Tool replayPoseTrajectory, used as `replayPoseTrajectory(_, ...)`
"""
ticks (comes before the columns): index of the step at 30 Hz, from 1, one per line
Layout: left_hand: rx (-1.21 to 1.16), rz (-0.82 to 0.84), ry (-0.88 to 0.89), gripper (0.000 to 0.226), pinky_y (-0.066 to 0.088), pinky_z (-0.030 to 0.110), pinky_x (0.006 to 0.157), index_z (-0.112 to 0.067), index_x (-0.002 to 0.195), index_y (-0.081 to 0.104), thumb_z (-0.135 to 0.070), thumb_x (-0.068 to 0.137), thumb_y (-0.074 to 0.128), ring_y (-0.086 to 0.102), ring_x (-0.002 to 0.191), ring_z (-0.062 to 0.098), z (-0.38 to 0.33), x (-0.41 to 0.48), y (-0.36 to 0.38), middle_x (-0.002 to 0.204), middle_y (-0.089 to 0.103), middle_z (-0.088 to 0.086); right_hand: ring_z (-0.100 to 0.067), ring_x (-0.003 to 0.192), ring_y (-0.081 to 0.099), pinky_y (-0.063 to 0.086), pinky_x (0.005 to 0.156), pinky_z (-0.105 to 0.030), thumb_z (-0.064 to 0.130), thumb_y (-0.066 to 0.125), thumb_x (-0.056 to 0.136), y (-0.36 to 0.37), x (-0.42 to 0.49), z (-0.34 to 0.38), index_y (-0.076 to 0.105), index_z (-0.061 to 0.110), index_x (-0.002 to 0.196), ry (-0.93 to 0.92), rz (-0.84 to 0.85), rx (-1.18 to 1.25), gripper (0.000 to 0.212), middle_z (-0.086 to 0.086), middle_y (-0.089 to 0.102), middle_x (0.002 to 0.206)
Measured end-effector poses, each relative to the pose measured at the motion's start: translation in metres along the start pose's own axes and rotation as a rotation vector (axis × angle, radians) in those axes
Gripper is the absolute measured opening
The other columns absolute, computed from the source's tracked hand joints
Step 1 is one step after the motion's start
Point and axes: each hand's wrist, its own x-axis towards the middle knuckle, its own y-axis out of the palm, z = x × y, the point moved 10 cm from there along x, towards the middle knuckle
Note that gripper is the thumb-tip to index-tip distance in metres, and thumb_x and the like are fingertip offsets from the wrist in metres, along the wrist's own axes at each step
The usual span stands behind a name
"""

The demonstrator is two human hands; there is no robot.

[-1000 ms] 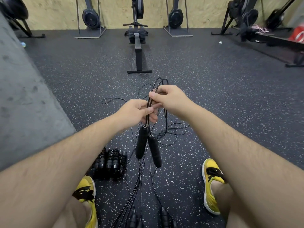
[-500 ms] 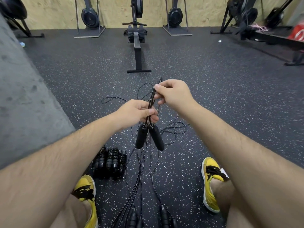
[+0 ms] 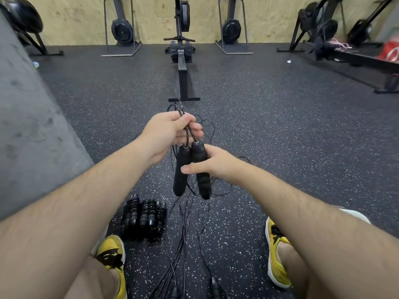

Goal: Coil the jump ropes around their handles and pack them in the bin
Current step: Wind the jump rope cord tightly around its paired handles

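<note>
Handles (image 3: 180,180): R hand (image 3: 216,167); cord (image 3: 187,134): L hand (image 3: 167,134)

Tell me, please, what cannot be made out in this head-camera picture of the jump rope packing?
The bin: nowhere in the head view.
Right hand: fingers hidden behind the two handles it grips; only the thumb shows.
Loose handles at the bottom: cut off by the frame edge.
Coiled ropes by the left shoe: black on black, count unclear.
Red object far right: blurred, cut by the edge.
</note>
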Motion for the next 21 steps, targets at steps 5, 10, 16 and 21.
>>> replayPoseTrajectory(5, -0.128, -0.064, -0.042, 0.017, 0.058, 0.025, 0.071, -0.011, 0.099, 0.062, -0.019, 0.106, 0.049, 0.076, 0.089, 0.019, 0.003, 0.003, -0.01, 0.09, 0.077, 0.002, -0.012, 0.078, 0.067, 0.054, 0.075, -0.023, 0.019, 0.084, 0.078, 0.015, -0.002, 0.004, 0.067, 0.017, 0.098, -0.02, -0.046, 0.164, 0.026, 0.004, 0.07, 0.087)
replayPoseTrajectory(10, 0.873, -0.076, -0.031, 0.043, 0.056, 0.031, 0.073, -0.014, 0.085, 0.066, -0.046, 0.104, 0.047, 0.072, 0.077, 0.021, -0.021, -0.007, -0.03, 0.083, 0.074, 0.004, -0.038, 0.085, 0.073, 0.061, 0.079, -0.052, -0.001, 0.07, 0.083, 0.011, -0.003, 0.021, 0.06, 0.007, 0.098, -0.012, -0.011, 0.195, 0.02, -0.016, 0.07, 0.086)
replayPoseTrajectory(16, 1.522, 0.277, 0.468, 0.086, 0.032, 0.041, 0.113, -0.018, 0.151, 0.037, -0.016, 0.073, 0.071, 0.034, 0.14, 0.024, -0.027, -0.037, 0.007, 0.15, 0.037, 0.003, -0.028, 0.067, 0.072, 0.061, 0.065, -0.04, 0.001, 0.068, 0.08, 0.003, -0.011, 0.023, 0.063, 0.004, 0.088, 0.061, 0.123, -0.077, 0.01, -0.017, 0.071, 0.077)
replayPoseTrajectory(21, 1.63, 0.379, 0.685, 0.078, 0.049, 0.041, 0.088, -0.012, 0.137, 0.048, -0.049, 0.069, 0.06, 0.057, 0.11, 0.028, -0.009, -0.043, 0.044, 0.13, 0.051, 0.006, -0.029, 0.07, 0.073, 0.062, 0.068, -0.04, 0.007, 0.074, 0.077, 0.007, -0.008, 0.029, 0.067, -0.004, 0.095, 0.059, 0.127, -0.156, 0.022, -0.016, 0.075, 0.082)
